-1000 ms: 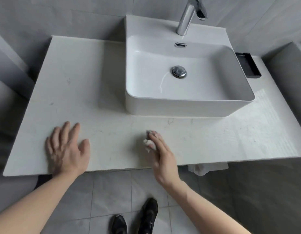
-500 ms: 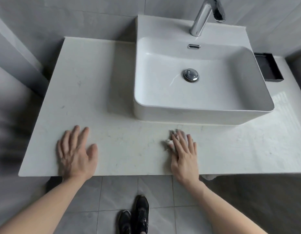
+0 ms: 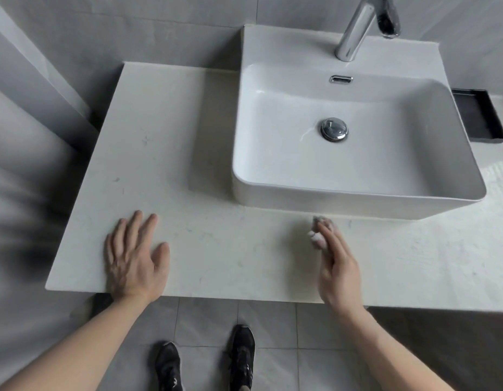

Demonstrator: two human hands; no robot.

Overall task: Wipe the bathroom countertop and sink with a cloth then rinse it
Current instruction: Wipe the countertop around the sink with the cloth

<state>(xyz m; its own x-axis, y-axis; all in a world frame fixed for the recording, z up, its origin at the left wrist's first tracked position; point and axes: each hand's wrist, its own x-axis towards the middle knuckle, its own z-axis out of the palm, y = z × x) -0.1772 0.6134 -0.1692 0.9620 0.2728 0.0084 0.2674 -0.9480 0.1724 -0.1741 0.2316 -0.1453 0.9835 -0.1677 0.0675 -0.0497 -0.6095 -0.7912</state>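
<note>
Cloth [image 3: 318, 235]: small, soft wad, probably light and damp, pressed to the counter [image 3: 216, 244] under the right hand's [image 3: 339, 268] straight fingers; left hand [image 3: 133, 259] spread flat.

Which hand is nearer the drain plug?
Right. The right hand lies in front of the sink, below the drain plug; the left hand rests flat, far off to its left.
</note>
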